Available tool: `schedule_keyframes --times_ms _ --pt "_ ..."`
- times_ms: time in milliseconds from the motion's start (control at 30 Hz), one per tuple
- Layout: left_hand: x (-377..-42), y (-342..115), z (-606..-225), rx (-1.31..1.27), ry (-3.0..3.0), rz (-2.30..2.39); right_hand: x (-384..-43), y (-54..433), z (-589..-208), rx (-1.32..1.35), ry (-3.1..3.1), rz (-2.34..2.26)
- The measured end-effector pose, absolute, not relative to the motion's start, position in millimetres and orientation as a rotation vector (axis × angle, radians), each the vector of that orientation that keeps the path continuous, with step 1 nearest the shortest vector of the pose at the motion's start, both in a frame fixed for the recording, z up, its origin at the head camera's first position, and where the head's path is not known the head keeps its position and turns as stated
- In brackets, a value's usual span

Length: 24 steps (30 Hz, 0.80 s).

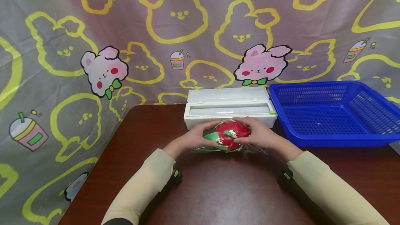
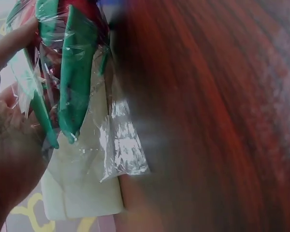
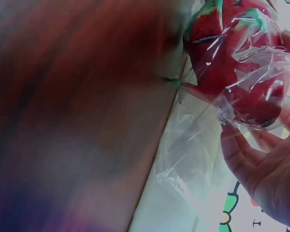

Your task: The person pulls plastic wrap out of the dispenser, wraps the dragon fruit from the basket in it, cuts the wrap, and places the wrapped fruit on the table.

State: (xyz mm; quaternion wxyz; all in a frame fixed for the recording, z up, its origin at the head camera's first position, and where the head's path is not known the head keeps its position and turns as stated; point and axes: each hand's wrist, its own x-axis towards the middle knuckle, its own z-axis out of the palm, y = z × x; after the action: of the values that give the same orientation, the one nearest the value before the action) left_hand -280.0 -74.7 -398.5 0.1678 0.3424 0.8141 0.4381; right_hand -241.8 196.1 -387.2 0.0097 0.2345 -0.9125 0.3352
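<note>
A red dragon fruit [image 1: 229,134] with green scales is held up between both hands over the table, wrapped in clear cling film. My left hand [image 1: 197,136] grips its left end, where long green scale tips [image 2: 77,82] show under the film in the left wrist view. From the other side my right hand [image 1: 260,135] holds the fruit's red end [image 3: 241,82], fingers and thumb curled round it. Loose cling film [image 3: 183,169] hangs below the fruit on the right, and another crinkled flap [image 2: 125,145] trails off on the left.
Just behind the fruit stands a white cling film dispenser box [image 1: 203,122], its lid [image 1: 228,94] raised and a film roll [image 1: 229,110] inside. A blue perforated basket [image 1: 337,137] sits at the back right of the dark wooden table [image 1: 225,190]. A patterned curtain [image 1: 200,27] closes off the back.
</note>
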Motion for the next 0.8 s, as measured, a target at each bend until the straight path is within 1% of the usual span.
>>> schedule_keyframes --times_ms 167,333,533,800 --pt "-285.3 -76.5 -403.3 0.983 2.301 1.247 -247.0 193.1 -382.5 0.692 -2.931 1.046" --pt "-287.2 -78.1 -404.3 1.022 2.324 1.205 -248.5 190.4 -383.0 0.708 -2.941 1.051" --pt "-287.4 -78.7 -404.6 1.039 2.352 1.168 -241.9 191.1 -380.4 0.709 -2.971 1.02" --pt "-287.9 -80.9 -412.4 1.03 2.268 1.312 -231.1 208.7 -363.5 0.669 -2.931 1.0"
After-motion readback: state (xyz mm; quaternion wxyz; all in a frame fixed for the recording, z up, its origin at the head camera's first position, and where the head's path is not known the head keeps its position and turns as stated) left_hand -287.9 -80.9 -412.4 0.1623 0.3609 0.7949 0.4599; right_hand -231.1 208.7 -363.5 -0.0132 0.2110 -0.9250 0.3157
